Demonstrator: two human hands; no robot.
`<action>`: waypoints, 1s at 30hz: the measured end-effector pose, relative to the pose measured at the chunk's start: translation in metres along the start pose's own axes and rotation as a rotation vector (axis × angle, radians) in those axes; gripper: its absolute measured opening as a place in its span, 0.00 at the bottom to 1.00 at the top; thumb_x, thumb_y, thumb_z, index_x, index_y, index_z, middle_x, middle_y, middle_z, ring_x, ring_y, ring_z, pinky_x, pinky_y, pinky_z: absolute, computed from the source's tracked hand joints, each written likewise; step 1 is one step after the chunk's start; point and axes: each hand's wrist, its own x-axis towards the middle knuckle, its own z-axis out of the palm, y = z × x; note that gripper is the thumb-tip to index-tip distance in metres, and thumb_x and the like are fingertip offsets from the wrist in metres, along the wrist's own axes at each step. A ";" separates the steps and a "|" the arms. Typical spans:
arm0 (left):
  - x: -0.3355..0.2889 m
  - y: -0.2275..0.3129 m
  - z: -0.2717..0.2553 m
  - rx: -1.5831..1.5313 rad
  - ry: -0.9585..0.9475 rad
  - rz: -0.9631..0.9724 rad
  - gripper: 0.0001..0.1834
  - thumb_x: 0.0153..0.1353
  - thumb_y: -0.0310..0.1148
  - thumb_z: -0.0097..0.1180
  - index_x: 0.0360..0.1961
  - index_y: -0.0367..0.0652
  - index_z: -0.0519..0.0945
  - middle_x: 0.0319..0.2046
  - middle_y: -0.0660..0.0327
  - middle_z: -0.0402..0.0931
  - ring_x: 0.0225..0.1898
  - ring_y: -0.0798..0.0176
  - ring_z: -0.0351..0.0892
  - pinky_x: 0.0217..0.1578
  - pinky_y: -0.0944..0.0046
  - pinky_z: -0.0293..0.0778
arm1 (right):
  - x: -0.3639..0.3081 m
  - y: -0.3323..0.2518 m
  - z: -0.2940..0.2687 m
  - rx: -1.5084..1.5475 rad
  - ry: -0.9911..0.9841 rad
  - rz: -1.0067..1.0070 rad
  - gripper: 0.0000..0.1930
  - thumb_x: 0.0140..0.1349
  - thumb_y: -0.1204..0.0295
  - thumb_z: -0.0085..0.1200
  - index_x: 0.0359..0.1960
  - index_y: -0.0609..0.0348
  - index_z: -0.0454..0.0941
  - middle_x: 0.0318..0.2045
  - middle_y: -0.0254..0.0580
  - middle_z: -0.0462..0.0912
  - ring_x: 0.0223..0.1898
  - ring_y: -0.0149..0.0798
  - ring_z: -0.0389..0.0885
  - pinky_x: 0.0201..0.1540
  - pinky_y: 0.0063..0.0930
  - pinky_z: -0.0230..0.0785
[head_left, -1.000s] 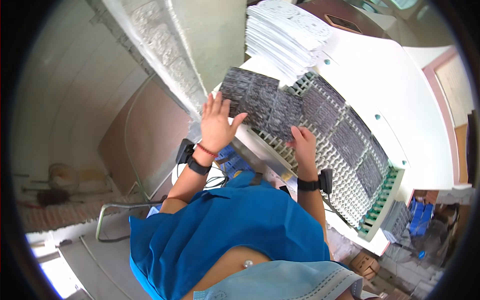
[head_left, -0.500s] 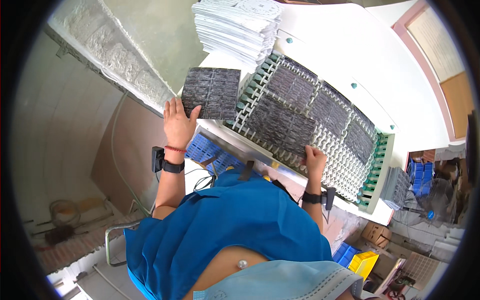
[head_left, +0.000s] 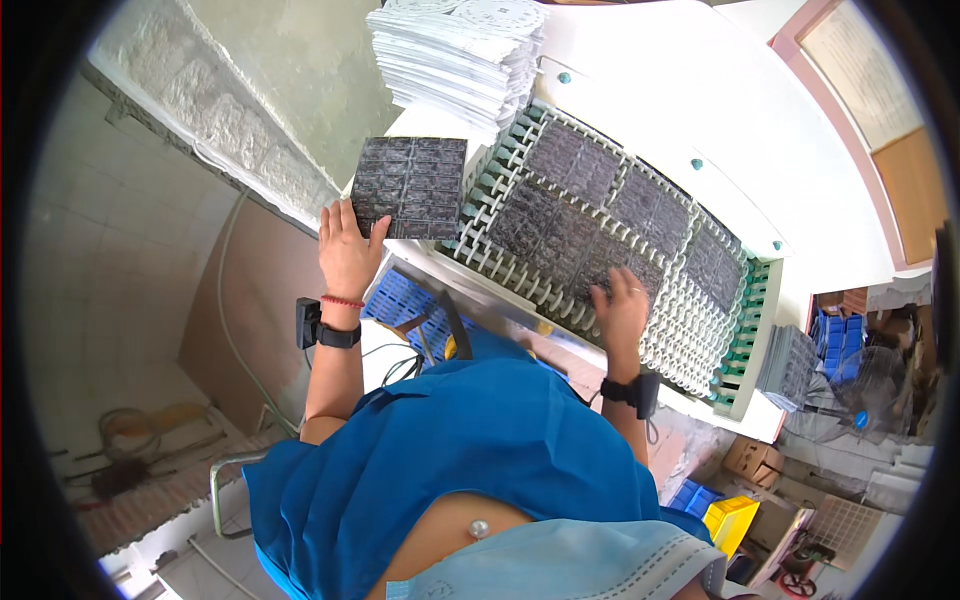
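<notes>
At the left end of a roller conveyor [head_left: 690, 345], my left hand [head_left: 348, 250] rests with spread fingers against the near left edge of a dark, square panel with a grid pattern [head_left: 410, 185], which looks like a circuit board panel. My right hand [head_left: 622, 312] is over the near row of the conveyor, fingers apart and nothing gripped. Under its fingertips lies dark panelling [head_left: 560, 235]; whether they touch it I cannot tell. Farther back on the rollers lie more dark panels, one behind [head_left: 572, 160], one right of it [head_left: 648, 212] and another toward the right end [head_left: 712, 270].
A tall stack of white sheets [head_left: 455, 65] stands behind the left end. A grey stack [head_left: 788, 365] sits beyond the conveyor's right end. Below the left end is a blue slatted crate [head_left: 400, 300]. A fan [head_left: 870, 395] and a yellow bin [head_left: 730, 522] are at the right.
My right hand has opened from a pinch at the near panel's corner and shifted slightly up and left. The near-row panelling reaches farther right. My left hand stays at the square panel.
</notes>
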 end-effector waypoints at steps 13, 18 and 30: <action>-0.005 -0.016 -0.010 -0.062 0.032 0.007 0.38 0.58 0.52 0.59 0.57 0.29 0.68 0.55 0.36 0.69 0.60 0.31 0.64 0.59 0.44 0.63 | 0.015 -0.050 0.043 -0.089 -0.132 -0.236 0.27 0.61 0.52 0.52 0.56 0.57 0.73 0.60 0.52 0.71 0.64 0.52 0.65 0.66 0.50 0.53; -0.014 -0.021 -0.017 -0.004 0.046 0.046 0.38 0.57 0.54 0.58 0.56 0.30 0.70 0.56 0.38 0.68 0.61 0.33 0.64 0.61 0.44 0.61 | 0.015 -0.096 0.062 -0.146 -0.163 -0.332 0.23 0.62 0.53 0.52 0.51 0.58 0.77 0.56 0.50 0.76 0.61 0.50 0.69 0.64 0.51 0.55; -0.029 -0.021 -0.041 0.054 -0.018 0.113 0.32 0.58 0.50 0.58 0.54 0.34 0.74 0.59 0.41 0.66 0.63 0.34 0.60 0.60 0.41 0.61 | 0.069 -0.223 0.067 1.298 -0.563 0.384 0.13 0.60 0.63 0.62 0.33 0.64 0.81 0.20 0.30 0.78 0.21 0.24 0.76 0.21 0.16 0.67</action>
